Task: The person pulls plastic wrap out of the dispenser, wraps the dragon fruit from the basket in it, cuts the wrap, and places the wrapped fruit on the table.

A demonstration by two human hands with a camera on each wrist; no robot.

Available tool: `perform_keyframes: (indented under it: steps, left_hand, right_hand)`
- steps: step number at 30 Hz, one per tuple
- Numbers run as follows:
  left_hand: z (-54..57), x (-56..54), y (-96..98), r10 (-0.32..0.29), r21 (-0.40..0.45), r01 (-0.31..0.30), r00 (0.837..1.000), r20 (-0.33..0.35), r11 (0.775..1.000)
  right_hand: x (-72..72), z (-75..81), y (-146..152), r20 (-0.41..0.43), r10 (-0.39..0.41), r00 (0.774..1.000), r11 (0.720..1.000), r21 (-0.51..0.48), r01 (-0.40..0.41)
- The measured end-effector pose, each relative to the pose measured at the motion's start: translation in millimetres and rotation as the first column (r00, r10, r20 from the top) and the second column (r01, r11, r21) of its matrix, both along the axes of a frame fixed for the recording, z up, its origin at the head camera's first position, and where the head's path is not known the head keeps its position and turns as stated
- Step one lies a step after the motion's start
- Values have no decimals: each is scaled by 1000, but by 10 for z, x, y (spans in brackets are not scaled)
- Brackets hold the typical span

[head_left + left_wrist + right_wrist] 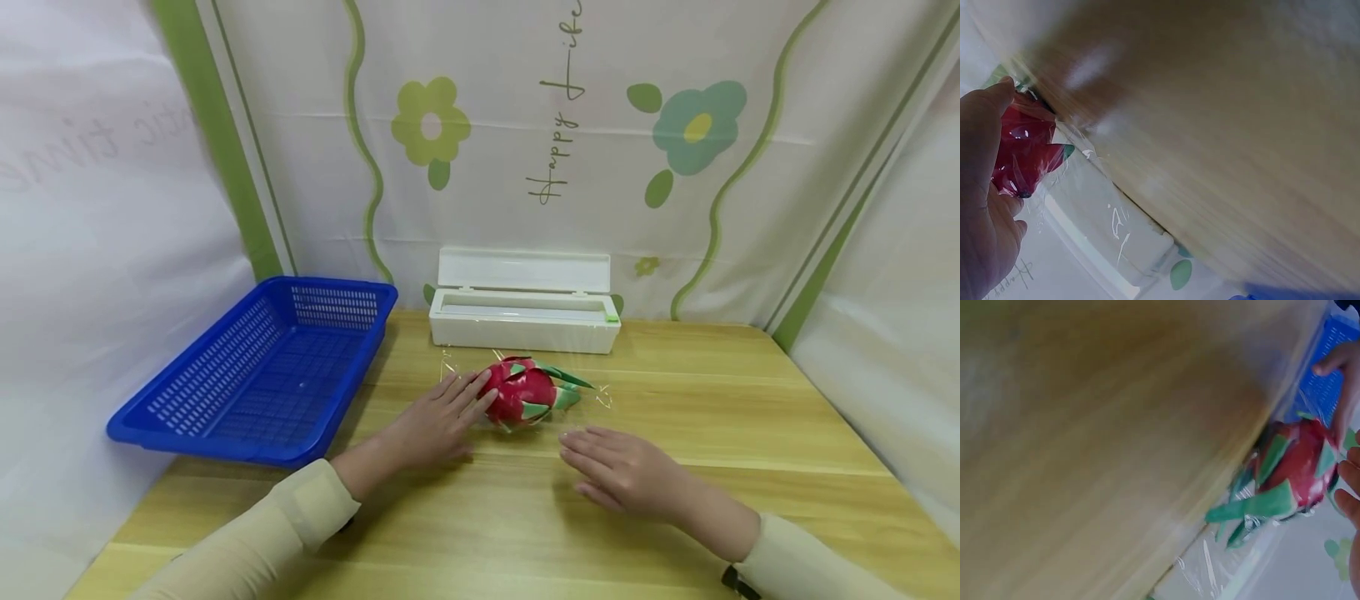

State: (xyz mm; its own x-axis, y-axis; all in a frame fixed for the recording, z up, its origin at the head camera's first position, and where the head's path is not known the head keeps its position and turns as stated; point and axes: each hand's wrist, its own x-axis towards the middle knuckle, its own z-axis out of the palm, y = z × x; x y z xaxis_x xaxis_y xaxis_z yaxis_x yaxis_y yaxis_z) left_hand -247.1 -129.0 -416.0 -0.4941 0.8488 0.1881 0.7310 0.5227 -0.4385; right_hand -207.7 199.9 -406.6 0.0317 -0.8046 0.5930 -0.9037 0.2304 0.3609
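A red dragon fruit [521,392] with green scales lies on the table, its green tips pointing right in the head view. Thin clear plastic film [1088,153] lies about the fruit; its edges glint on both sides. The left hand [438,421] rests its fairly straight fingers against the fruit's left side. To the fruit's lower right, the right hand [626,475] hovers apart from it, fingers extended together and holding nothing visible. In the right wrist view, the dragon fruit [1300,465] appears between the two hands.
Behind the fruit stands a white film dispenser box [525,333], its lid raised and a green slider at the right end. A blue plastic basket [322,400] sits on the left of the wooden table [720,400]. Printed curtains [510,167] hang around the table.
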Motion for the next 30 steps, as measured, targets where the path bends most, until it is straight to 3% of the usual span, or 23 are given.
perform_keyframes:
  steps: [3,6,13,21,26,30]
  left_hand:
    - [-4,-7,-3,-8,7,8,1000,-9,1000]
    - [-12,-9,-2,-9,7,9,1000,-2,1000]
    - [-23,-2,-7,-6,7,5,1000,15,1000]
    - [-23,-8,-5,1,31,-3,999,37,1000]
    - [-7,-13,-3,37,27,-40,995,92,999]
    - [5,-35,-5,49,38,-55,989,139,998]
  right_hand:
    - [17,-61,-8,93,-97,991,990,116,86]
    - [-19,-119,19,137,-208,968,962,209,177]
    - [-149,-213,54,220,-387,896,886,358,294]
    - [-248,-197,38,303,-482,822,840,425,336]
    - [-320,-171,17,323,-486,812,846,409,343]
    - [-376,-162,8,329,-472,818,856,391,337]
